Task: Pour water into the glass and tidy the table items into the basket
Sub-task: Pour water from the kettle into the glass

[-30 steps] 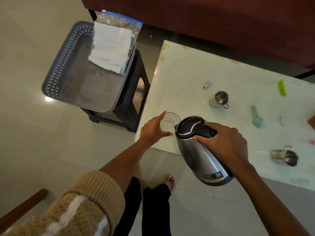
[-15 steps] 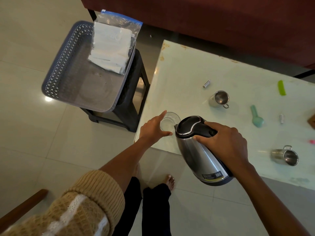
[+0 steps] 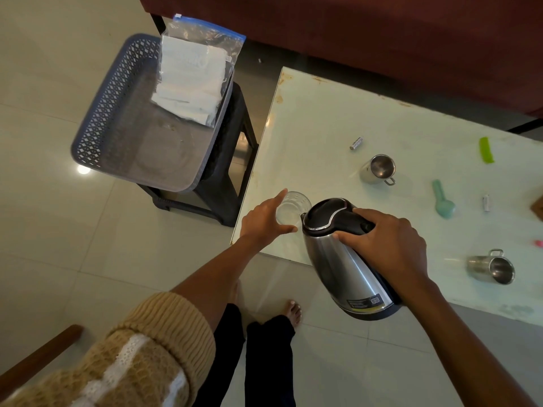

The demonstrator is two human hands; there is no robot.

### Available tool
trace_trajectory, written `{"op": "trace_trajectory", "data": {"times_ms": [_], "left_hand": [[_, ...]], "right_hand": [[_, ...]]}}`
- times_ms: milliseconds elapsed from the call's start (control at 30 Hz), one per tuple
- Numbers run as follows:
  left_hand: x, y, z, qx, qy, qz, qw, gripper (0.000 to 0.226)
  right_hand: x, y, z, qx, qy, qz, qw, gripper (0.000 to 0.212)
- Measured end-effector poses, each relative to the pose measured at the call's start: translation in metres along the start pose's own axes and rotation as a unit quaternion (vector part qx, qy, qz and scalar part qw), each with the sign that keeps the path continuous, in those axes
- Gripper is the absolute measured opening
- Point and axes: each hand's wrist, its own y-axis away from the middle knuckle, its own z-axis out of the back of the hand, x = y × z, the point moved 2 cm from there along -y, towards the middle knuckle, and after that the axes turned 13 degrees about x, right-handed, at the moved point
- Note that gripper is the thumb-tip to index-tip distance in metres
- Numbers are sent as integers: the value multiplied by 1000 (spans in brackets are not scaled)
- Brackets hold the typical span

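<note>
A clear glass (image 3: 295,207) stands near the front left corner of the pale table (image 3: 320,121). My left hand (image 3: 264,223) holds it, index finger on the far side and thumb on the near side. My right hand (image 3: 388,245) grips the black handle of a steel kettle (image 3: 343,259), which is tilted with its spout at the glass rim. A grey lattice basket (image 3: 117,92) sits on a black stool (image 3: 232,160) left of the table, with a zip bag of white papers (image 3: 194,80) in it.
On the table lie two steel mugs (image 3: 379,168) (image 3: 490,268), two small batteries (image 3: 356,143) (image 3: 486,202), a teal scoop (image 3: 443,199), a green comb (image 3: 486,149) and a pink item (image 3: 538,243) at the right edge. A dark red sofa (image 3: 382,30) runs behind. My bare feet stand below the table's edge.
</note>
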Motion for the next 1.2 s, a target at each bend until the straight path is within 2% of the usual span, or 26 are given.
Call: {"op": "trace_trajectory", "data": {"times_ms": [1200], "left_hand": [[-1,2,1,-4,8,-11,1000,92]], "right_hand": [[4,3,4,3,-3,-5,1000,57]]}}
